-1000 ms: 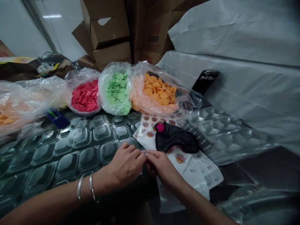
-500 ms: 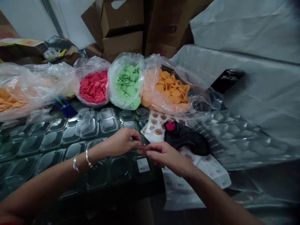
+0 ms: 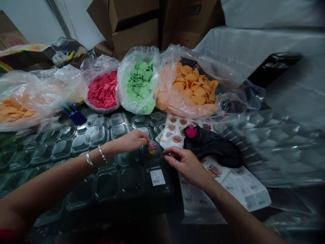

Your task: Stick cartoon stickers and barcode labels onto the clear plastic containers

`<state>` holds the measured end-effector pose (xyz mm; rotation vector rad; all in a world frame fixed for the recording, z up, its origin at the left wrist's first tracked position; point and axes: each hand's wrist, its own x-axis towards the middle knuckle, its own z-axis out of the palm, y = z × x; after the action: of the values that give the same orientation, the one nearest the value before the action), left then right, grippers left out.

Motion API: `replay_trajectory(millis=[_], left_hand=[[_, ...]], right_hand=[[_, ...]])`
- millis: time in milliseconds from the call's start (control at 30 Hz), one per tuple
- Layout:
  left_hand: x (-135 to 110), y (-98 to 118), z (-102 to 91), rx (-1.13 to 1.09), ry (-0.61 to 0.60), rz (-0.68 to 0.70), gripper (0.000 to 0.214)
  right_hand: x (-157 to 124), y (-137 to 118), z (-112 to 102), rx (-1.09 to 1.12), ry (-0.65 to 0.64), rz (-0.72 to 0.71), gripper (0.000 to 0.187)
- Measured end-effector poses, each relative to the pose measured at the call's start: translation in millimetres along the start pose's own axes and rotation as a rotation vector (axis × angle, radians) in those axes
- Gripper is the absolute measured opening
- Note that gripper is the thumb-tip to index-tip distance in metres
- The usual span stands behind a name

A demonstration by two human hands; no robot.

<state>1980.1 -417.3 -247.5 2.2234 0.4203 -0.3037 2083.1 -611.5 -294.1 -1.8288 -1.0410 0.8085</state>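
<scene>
In the head view, a small round printed sticker (image 3: 152,148) sits over a clear plastic container (image 3: 145,157) near the middle of the table. My left hand (image 3: 135,139), with two silver bangles on its wrist, pinches at the sticker's upper left edge. Whether the sticker lies fully flat is too dim to tell. Just right of that container is my right hand (image 3: 181,162), its thumb and fingers slightly apart and nothing visible between them. A white barcode label (image 3: 157,177) shows on the container in front. Sheets of printed stickers (image 3: 175,130) lie beyond my right hand.
Rows of clear containers (image 3: 106,184) cover the table to the left. Behind them stand plastic bags of red pieces (image 3: 103,90), green pieces (image 3: 139,79) and orange pieces (image 3: 195,84). A black cloth item (image 3: 215,147) rests on the sheets. Cardboard boxes (image 3: 135,37) stand behind.
My hands have moved apart; the right has let go of the sticker and drawn back right. My left hand has brought the sticker to the container. The view has shifted slightly.
</scene>
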Motion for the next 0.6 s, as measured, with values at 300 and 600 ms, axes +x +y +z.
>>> replay_trajectory(millis=[300,600], left_hand=[[0.6,0.2,1.8,0.0,0.02,-0.035,0.033],[12.6,-2.6,12.0,0.023,-0.009,-0.002,0.028]], right_hand=[[-3.7,5.9,0.8,-0.003,-0.003,-0.022,0.025],[-10.0,9.8,6.8,-0.176,0.051,-0.182,0.03]])
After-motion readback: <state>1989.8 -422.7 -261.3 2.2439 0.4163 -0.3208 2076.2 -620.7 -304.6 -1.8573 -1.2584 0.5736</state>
